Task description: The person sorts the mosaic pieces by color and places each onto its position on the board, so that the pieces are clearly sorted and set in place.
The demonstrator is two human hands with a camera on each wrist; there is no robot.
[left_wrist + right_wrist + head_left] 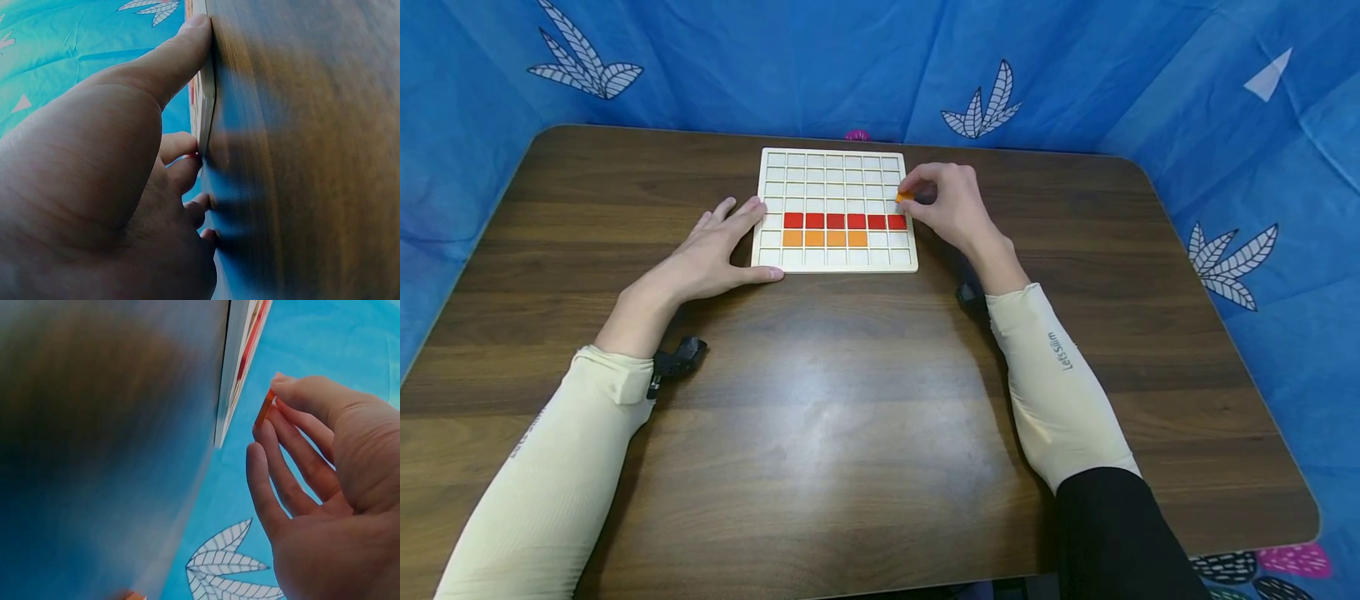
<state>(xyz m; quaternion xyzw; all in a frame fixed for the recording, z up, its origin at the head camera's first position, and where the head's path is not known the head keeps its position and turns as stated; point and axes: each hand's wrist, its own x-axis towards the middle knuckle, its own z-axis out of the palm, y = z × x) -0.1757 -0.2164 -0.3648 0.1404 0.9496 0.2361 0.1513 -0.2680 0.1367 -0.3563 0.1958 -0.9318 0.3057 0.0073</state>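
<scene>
A cream grid board (pixel 833 269) lies near the table's far edge. Several red squares (pixel 836 222) form a row across it, and several orange squares (pixel 837 238) fill part of the row below. My right hand (pixel 951 200) pinches a small orange square tile (pixel 265 409) between thumb and fingertips, just over the board's right edge; the right wrist view has the tile edge-on. At the lower left corner, my left hand (pixel 707 250) rests against the board, thumb (pixel 197 37) on the front rim and outstretched fingers along the left side.
The brown wooden table (pixel 820 417) reaches toward me and out to both sides. Behind and beside it hangs a blue cloth (pixel 850 67) with white leaf prints. A black wrist camera (pixel 679 358) sits below my left wrist.
</scene>
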